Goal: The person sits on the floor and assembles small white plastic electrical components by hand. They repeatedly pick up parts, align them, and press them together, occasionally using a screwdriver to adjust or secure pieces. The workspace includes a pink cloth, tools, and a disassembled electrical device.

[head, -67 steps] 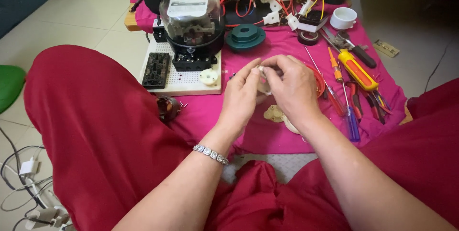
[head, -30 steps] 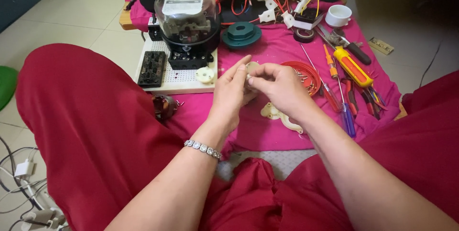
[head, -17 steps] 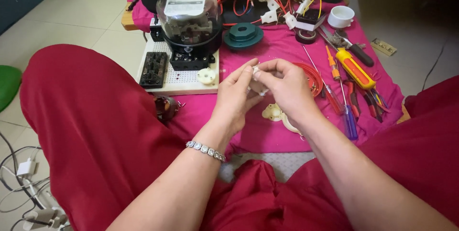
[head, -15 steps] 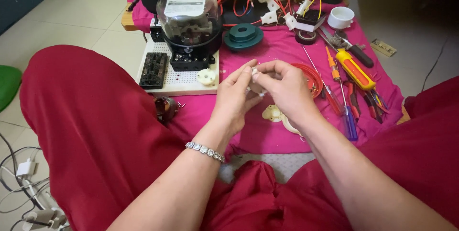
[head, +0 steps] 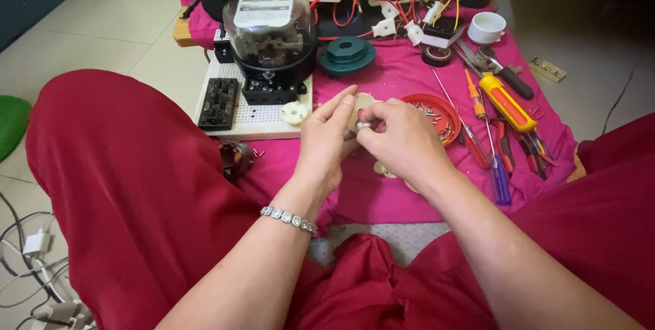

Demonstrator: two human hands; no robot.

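Both hands meet above the pink cloth [head: 409,70]. My left hand [head: 326,142] and my right hand [head: 402,142] pinch a small cream plastic part [head: 359,106] between their fingertips, with a small metal piece at the thumbs. A bracelet is on my left wrist. Just beyond the hands lies a red round lid [head: 437,113] holding several small screws. Another cream part [head: 384,168] lies on the cloth under my right hand, mostly hidden.
A glass-domed electric meter [head: 271,33] stands on a white perforated board [head: 259,115] at the left. A teal round part [head: 346,53], a white cup [head: 486,26], red wires, and several screwdrivers and pliers [head: 505,108] lie to the right. My red-clothed knees flank the cloth.
The hands have drifted a little over the cloth while still working the cream part between the fingertips. Nothing on the cloth has moved.
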